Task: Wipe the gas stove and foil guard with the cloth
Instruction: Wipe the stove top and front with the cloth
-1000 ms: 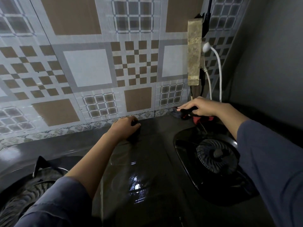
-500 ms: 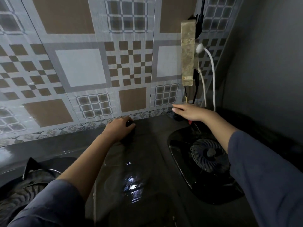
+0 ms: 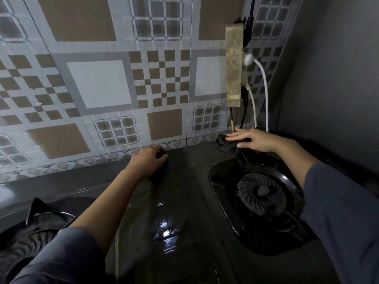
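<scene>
The patterned foil guard (image 3: 106, 85) backs the dark gas stove (image 3: 184, 201); the right burner (image 3: 261, 193) sits uncovered; your left hand (image 3: 146, 162) rests curled on the stove's rear edge, grip closure unclear; your right hand (image 3: 253, 139), grip flat and apart, presses the dark cloth (image 3: 225, 143) at the stove's back right corner.

Dim, wide-angle warped edges; glare on the wet stove top (image 3: 166, 232).

Your dark cloth (image 3: 226, 144) lies bunched at the back edge of the glossy black gas stove (image 3: 184, 201), touching the checker-patterned foil guard (image 3: 123, 89) standing behind it.
</scene>
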`<state>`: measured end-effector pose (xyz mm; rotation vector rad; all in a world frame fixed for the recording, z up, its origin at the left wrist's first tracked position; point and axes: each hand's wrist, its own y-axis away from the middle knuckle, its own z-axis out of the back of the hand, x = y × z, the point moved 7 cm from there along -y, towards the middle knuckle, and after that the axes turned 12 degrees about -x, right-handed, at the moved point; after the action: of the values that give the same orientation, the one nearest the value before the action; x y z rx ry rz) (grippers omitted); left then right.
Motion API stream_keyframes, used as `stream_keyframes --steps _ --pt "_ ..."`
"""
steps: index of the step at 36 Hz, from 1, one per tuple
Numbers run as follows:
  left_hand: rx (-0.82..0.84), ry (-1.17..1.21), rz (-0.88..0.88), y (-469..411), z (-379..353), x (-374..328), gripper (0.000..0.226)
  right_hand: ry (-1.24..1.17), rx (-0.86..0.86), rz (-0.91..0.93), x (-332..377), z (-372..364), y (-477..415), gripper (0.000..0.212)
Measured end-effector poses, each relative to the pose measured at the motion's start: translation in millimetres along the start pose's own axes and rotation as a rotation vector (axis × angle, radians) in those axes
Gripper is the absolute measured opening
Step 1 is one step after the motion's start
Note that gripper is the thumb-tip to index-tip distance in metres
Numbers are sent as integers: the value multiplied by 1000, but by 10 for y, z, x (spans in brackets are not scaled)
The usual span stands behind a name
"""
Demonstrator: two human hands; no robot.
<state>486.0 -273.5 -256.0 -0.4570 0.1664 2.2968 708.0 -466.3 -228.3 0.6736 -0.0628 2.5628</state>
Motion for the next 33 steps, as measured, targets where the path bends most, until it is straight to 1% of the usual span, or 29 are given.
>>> stream_keyframes --steps 2,4,7,10,13,19,25,33 --pt "0 1 0 -1 -3 1 38 10 -40 -65 -12 10 23 46" --pt "-7 3 -1 3 -3 0 38 41 -117 -145 -30 9 22 52" --pt "-16 1 -13 20 -9 1 39 192 -216 -290 -91 -14 12 62" --pt "-29 -15 -29 44 -9 26 43 219 -228 -454 -129 -72 42 68" --pt "-29 -50 -19 74 3 101 51 199 -253 -523 -57 -92 70 69" --pt "-16 -79 4 165 81 277 56 242 -186 -486 81 -51 119 68" --pt "-26 -71 14 252 159 476 58 271 -92 -458 159 -102 103 72" --pt "16 -58 -34 358 306 684 60 295 -27 -364 624 -281 94 71"
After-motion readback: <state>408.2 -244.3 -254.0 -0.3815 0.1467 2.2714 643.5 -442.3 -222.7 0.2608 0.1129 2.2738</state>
